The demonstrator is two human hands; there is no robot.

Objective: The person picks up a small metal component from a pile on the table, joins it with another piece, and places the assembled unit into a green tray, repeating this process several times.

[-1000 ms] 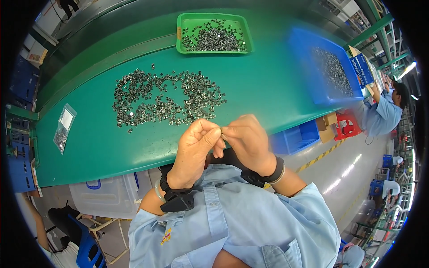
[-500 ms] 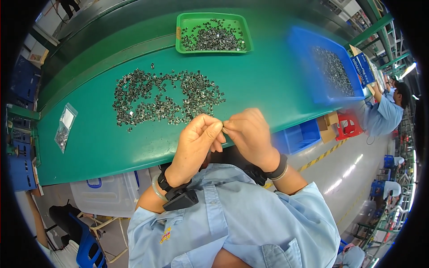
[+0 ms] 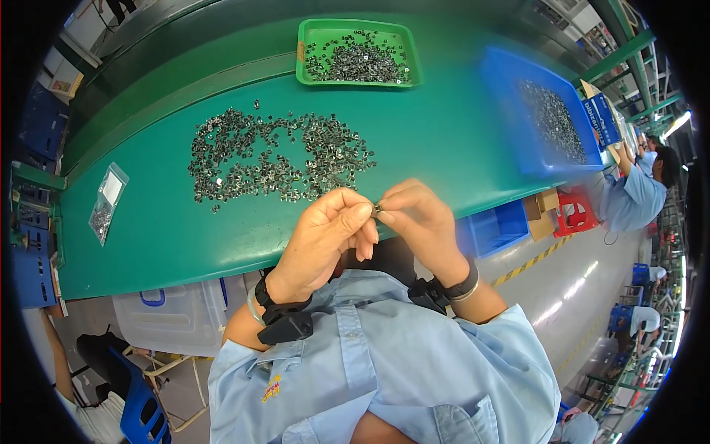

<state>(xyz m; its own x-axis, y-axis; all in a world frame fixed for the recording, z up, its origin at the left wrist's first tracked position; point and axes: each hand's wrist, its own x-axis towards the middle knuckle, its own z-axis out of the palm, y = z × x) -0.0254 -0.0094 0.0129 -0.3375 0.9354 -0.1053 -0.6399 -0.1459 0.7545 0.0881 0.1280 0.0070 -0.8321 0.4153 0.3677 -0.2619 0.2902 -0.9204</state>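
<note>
Just past the table's near edge, my left hand (image 3: 325,235) and my right hand (image 3: 423,223) meet fingertip to fingertip. Between them is a small dark, shiny metal part (image 3: 378,209). My right thumb and forefinger pinch it, and my left thumb and forefinger close on its other side. Its exact shape is too small to make out. Beyond my left hand, many similar small metal parts (image 3: 330,154) lie spread in a loose patch on the green table (image 3: 244,244).
A green tray (image 3: 305,74) of small parts stands at the back. On the right is a blue bin (image 3: 503,111) holding more. A clear plastic bag (image 3: 109,203) lies at left. Below the table are a lidded clear box (image 3: 170,325), a blue crate (image 3: 497,228) and a red stool (image 3: 575,213). A co-worker (image 3: 640,185) is at far right.
My right hand's fingers have shifted slightly, and the metal part now shows more plainly between the fingertips. The whole view has moved a little; the scattered parts look the same.
</note>
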